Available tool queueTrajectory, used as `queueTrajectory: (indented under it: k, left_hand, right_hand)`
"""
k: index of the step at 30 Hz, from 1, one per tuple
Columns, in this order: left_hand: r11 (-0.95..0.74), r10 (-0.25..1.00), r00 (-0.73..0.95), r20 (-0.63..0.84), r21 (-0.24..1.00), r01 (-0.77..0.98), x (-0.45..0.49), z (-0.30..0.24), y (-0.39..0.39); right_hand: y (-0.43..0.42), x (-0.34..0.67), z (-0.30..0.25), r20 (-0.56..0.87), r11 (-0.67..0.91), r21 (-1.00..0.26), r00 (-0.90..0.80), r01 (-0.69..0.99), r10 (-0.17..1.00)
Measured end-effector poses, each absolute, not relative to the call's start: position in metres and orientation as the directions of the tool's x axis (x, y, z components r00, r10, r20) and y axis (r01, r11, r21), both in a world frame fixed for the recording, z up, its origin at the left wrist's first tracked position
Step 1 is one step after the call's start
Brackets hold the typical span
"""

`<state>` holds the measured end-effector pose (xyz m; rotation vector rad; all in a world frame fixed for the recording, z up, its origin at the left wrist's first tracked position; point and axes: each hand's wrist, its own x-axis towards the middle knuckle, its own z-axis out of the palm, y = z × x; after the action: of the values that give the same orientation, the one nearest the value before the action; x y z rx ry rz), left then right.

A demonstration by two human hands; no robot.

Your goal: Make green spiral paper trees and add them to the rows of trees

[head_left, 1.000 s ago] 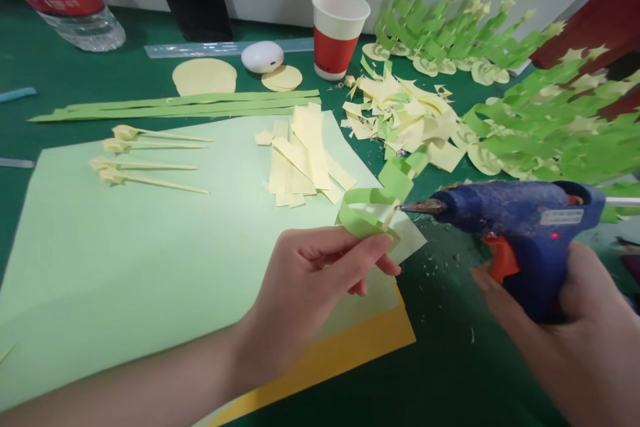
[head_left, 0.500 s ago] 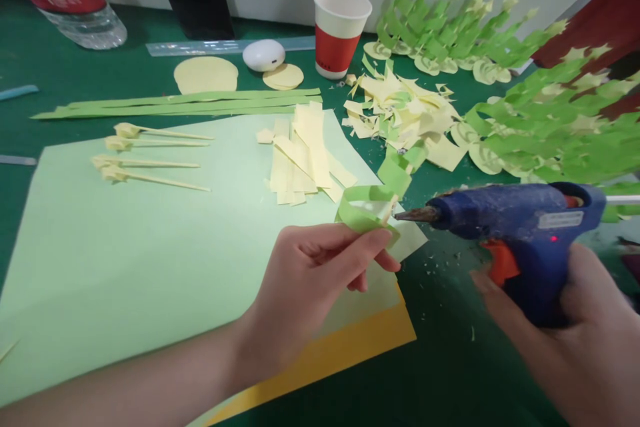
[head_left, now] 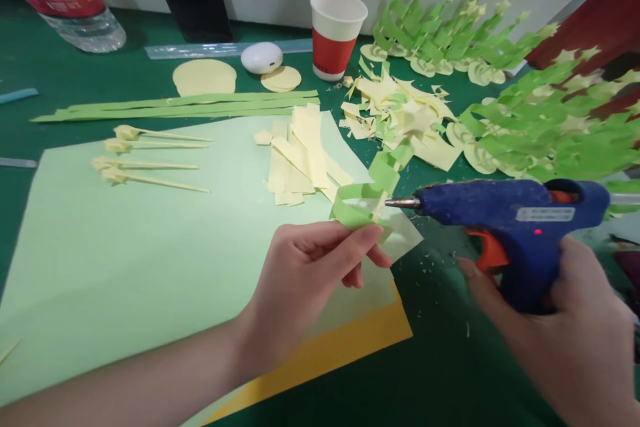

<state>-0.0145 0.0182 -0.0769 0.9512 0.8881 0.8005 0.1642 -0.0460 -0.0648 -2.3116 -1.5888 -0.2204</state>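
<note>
At the lower right, the right hand (head_left: 575,320) is wrapped around the handle of a scuffed blue plastic glue gun (head_left: 500,207), a digit reaching beside its orange trigger. In the lower centre, the left hand (head_left: 315,267) comes in on a slanting forearm, thumb and fingers pinched together on the low end of a curled green paper spiral (head_left: 355,213), right of the frame's centre. The metal nozzle meets or nearly meets the pale stick (head_left: 380,207) inside the curl; which, I cannot tell. Under the left arm lies a smooth, pale green sheet (head_left: 165,233). Beyond are flat yellow strips (head_left: 300,153), jagged paper scraps (head_left: 405,110) and, upper centre, a red-and-white cup (head_left: 335,47).
</note>
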Motion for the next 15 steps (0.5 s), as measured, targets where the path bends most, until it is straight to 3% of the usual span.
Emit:
queueTrajectory:
  k: [5, 11, 15]
  left_hand:
    - [0.369, 0.863, 0.417, -0.284, 0.920, -0.135, -0.015, -0.078, 0.018]
    - [0.366, 0.876, 0.379, -0.299, 0.923, -0.118, -0.014, -0.076, 0.019]
    - [0.350, 0.899, 0.322, -0.298, 0.929, -0.119, -0.012, -0.077, 0.018]
  right_hand:
    - [-0.042, 0.178, -0.056, 0.265, -0.417, -0.304, 0.497, 0.856, 0.826]
    - [-0.032, 0.197, -0.057, 0.083, -0.475, -0.186, 0.495, 0.860, 0.865]
    - [-0.027, 0.194, -0.062, -0.085, -0.514, -0.029, 0.510, 0.857, 0.856]
